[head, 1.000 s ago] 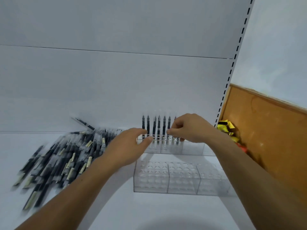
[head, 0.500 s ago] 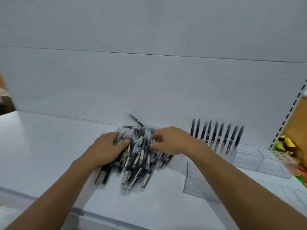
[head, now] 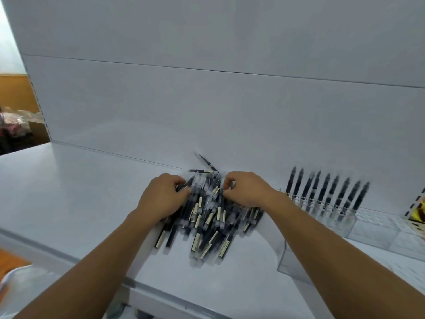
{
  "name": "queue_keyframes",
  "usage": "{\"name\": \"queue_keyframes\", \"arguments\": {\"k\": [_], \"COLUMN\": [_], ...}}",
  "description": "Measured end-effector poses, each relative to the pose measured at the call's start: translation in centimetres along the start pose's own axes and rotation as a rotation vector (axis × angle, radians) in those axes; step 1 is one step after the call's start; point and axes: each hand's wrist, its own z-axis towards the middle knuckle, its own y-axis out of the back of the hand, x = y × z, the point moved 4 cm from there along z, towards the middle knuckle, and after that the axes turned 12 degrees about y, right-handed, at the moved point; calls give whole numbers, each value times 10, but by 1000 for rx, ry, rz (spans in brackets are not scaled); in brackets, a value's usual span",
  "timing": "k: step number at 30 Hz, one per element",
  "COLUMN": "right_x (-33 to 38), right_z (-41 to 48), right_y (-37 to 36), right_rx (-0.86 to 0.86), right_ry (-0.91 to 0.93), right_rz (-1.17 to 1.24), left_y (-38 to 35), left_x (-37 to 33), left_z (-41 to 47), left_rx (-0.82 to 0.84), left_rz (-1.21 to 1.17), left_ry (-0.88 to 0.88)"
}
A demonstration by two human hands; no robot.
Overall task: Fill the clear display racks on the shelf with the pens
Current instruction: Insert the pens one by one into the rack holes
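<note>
The loose pens [head: 207, 217] are found heaped on the white shelf [head: 69, 192], close to the back panel [head: 207, 100] and just left of the racks. Dark barrels, clear caps and pale labels are noted; the pens lie crossed at many angles, and one is propped against the panel. Some blur is recorded, so label print cannot be read.

The left hand [head: 161, 196] is placed on the left side of the heap with fingers curled round several pens. The right hand [head: 246, 188] is placed at the upper right of the heap, its fingertips and thumb pinched on pens there.

One second earlier both hands were at the row of standing pens; half a second earlier they had been brought to the heap, the left hand lying flatter than it is now.

A row of upright pens [head: 326, 192] is seated in the rear rack [head: 333, 217], leaning slightly right. The front rack [head: 285, 256], partly hidden by the right forearm, is seen nearer the shelf edge. Both racks are of clear, glossy, box-shaped plastic with round holes on top. The shelf and panel are smooth and matt.
</note>
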Motion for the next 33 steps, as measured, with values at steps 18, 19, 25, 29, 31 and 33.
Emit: {"name": "queue_keyframes", "arguments": {"k": [18,19,25,29,31,33], "right_x": [-11,-12,-17,-22,-25,-27], "right_z": [-35,-37,-48,-60,-64,-68], "right_y": [26,26,34,40,42,43], "right_rx": [-250,-249,-273,-282,-295,-302], "right_ry": [-214,-227,-238,-255,-254,-244], "right_rz": [598,620,606,496,466,452], "left_y": [9,4,-20,-35,-38,-37], "left_x": [-19,-22,-53,-75,-82,-87], "left_z": [4,0,-13,-17,-18,-18], "left_rx": [549,572,358,202,126,67], "left_rz": [-1064,-1010,-191,176,287,376], "left_ry": [427,413,87,-129,-171,-197]}}
